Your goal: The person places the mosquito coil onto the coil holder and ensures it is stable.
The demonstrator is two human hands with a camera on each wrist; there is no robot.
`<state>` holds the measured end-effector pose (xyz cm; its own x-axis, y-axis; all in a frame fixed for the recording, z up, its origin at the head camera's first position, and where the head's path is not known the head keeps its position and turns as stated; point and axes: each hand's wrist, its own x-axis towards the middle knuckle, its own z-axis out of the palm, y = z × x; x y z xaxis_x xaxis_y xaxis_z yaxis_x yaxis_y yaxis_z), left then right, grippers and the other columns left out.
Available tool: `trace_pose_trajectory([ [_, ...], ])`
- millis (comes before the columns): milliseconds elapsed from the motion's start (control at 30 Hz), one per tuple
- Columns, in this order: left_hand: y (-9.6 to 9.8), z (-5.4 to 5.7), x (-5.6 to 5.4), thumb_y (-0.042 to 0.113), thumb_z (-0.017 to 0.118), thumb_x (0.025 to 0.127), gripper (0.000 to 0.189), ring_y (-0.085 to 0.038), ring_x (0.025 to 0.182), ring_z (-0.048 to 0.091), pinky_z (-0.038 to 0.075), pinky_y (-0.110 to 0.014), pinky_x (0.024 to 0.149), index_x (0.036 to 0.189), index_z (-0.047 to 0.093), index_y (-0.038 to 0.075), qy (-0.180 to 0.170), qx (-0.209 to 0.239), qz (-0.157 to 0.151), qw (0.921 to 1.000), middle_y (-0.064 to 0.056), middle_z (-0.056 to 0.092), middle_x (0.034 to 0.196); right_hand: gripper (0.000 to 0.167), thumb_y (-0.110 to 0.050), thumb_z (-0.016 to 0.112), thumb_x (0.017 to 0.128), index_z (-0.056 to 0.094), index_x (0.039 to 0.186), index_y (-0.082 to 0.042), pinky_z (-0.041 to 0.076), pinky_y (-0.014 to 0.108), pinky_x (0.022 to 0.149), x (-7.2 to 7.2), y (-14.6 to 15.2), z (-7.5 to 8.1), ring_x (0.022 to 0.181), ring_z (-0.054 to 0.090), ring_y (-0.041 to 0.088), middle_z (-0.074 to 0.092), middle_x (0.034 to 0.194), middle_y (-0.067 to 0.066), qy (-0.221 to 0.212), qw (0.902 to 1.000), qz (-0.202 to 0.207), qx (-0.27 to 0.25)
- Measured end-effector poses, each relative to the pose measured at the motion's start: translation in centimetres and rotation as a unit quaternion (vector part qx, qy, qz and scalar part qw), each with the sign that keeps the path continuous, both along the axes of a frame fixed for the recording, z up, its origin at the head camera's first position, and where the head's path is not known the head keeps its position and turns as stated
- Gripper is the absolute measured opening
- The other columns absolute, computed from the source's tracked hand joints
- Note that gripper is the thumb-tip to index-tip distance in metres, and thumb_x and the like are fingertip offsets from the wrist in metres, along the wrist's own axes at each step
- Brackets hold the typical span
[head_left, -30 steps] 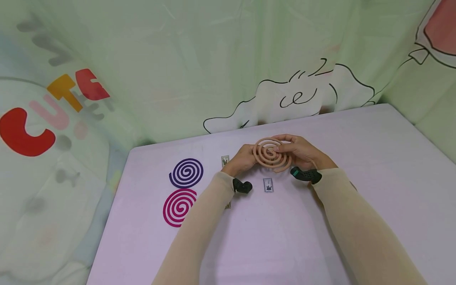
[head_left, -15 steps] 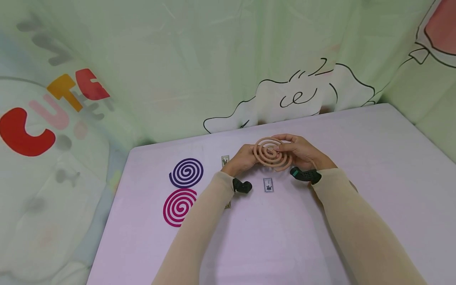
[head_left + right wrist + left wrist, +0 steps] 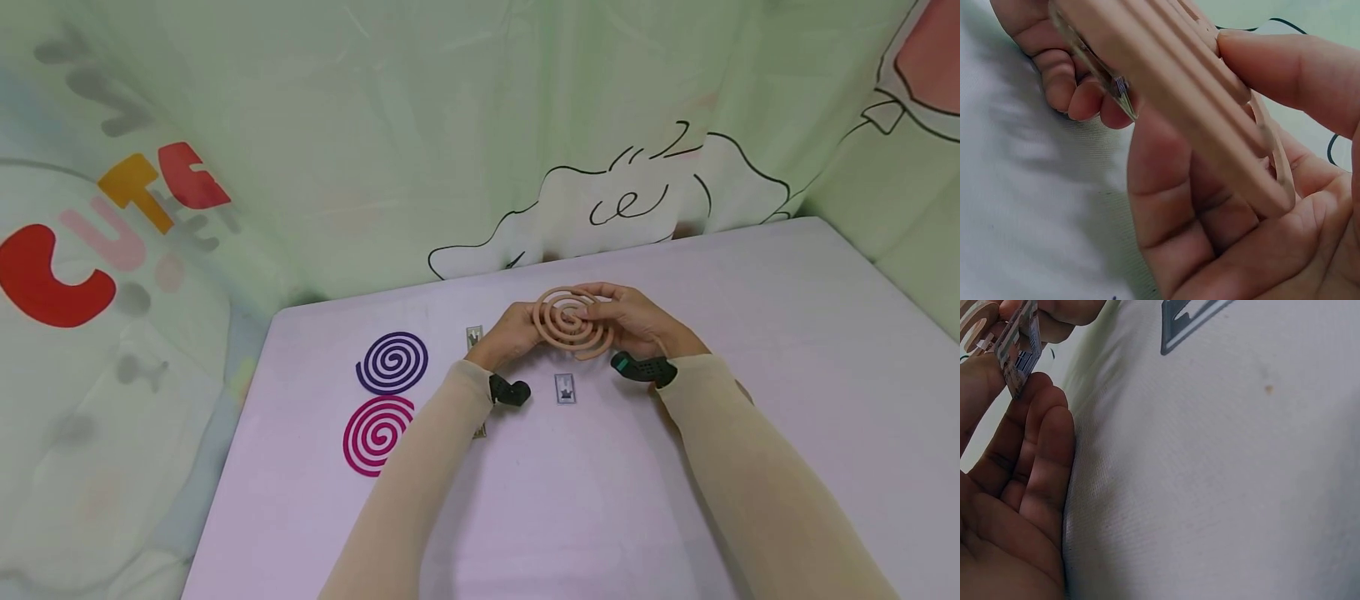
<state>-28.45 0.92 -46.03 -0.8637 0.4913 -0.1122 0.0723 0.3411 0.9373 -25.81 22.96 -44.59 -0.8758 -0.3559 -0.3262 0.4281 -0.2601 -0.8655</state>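
Observation:
In the head view a tan mosquito coil [image 3: 573, 343] is held up above the table between my two hands. My right hand [image 3: 637, 321] grips it, thumb on its upper face and fingers beneath, as the right wrist view shows of the coil [image 3: 1179, 103]. My left hand [image 3: 512, 335] pinches a small thin metal coil stand [image 3: 1020, 353] between thumb and fingertips. That stand [image 3: 1100, 72] lies close along the coil's underside in the right wrist view. The coil hides it in the head view.
A purple coil [image 3: 392, 364] and a magenta coil [image 3: 375, 433] lie at left, the magenta one partly behind the left sleeve. A metal stand [image 3: 565, 389] rests in front of the hands; two more, one a stand [image 3: 474, 336] beyond the left wrist, are partly covered by the left arm.
Both hands stay in nearly the same place. The tan coil shifts only very slightly between them; the things on the table have not moved.

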Motion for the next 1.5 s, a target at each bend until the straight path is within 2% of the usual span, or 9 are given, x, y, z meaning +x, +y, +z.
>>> trace_pose_trajectory([
  [533,0.0,-0.21,-0.19,0.002,0.071,0.097,0.017,-0.007,0.078,0.053,0.043,-0.017,0.069,0.11,0.076,-0.007,0.011,0.007,-0.008,0.9999,-0.012,0.073,0.099,0.045,0.003,0.06,0.102,0.045,0.144,-0.004,0.062,0.027,0.074,-0.04,-0.1,-0.49,0.09,0.075,0.016,0.075,0.107,0.007,0.011,0.9999,-0.005,0.002],
  [700,-0.05,-0.13,-0.18,0.002,0.07,0.098,0.018,-0.007,0.079,0.053,0.043,-0.017,0.07,0.113,0.076,-0.006,0.0,0.006,-0.007,1.0,-0.008,0.072,0.097,0.041,0.005,0.057,0.103,0.046,0.142,-0.005,0.062,0.027,0.072,-0.04,-0.15,-0.78,0.089,0.075,0.015,0.074,0.106,0.007,0.009,0.9998,-0.011,-0.013],
  [900,-0.08,-0.04,-0.21,0.002,0.068,0.098,0.019,-0.007,0.082,0.053,0.043,-0.017,0.073,0.115,0.076,-0.005,-0.005,0.004,-0.011,0.9999,-0.011,0.073,0.102,0.037,0.005,0.056,0.103,0.051,0.137,-0.007,0.063,0.028,0.072,-0.04,-0.09,-0.91,0.088,0.075,0.015,0.074,0.105,0.007,0.016,0.9996,-0.006,-0.022],
  [1033,-0.1,-0.04,-0.16,0.002,0.069,0.098,0.018,-0.007,0.081,0.054,0.044,-0.017,0.073,0.113,0.076,-0.006,-0.008,0.009,-0.011,0.9999,-0.008,0.072,0.097,0.032,0.004,0.057,0.103,0.056,0.131,-0.011,0.063,0.03,0.071,-0.1,-0.09,-0.97,0.088,0.075,0.016,0.074,0.105,0.007,0.018,0.9997,-0.002,-0.019],
  [1200,-0.15,0.0,-0.1,0.004,0.069,0.099,0.017,-0.008,0.079,0.055,0.045,-0.018,0.072,0.111,0.076,-0.006,-0.02,0.015,-0.01,0.9996,-0.001,0.069,0.089,0.032,0.003,0.059,0.103,0.057,0.132,-0.011,0.063,0.031,0.071,-0.03,-0.16,-0.91,0.088,0.075,0.016,0.075,0.105,0.007,0.018,0.9997,-0.001,-0.016],
  [1500,-0.13,0.0,0.05,0.005,0.068,0.1,0.017,-0.008,0.079,0.055,0.046,-0.018,0.071,0.113,0.076,-0.003,-0.03,0.027,-0.003,0.9992,-0.002,0.069,0.093,0.037,0.003,0.059,0.102,0.052,0.137,-0.009,0.063,0.03,0.071,0.04,-0.31,-0.97,0.088,0.075,0.015,0.075,0.105,0.005,0.024,0.9997,-0.004,-0.004],
])
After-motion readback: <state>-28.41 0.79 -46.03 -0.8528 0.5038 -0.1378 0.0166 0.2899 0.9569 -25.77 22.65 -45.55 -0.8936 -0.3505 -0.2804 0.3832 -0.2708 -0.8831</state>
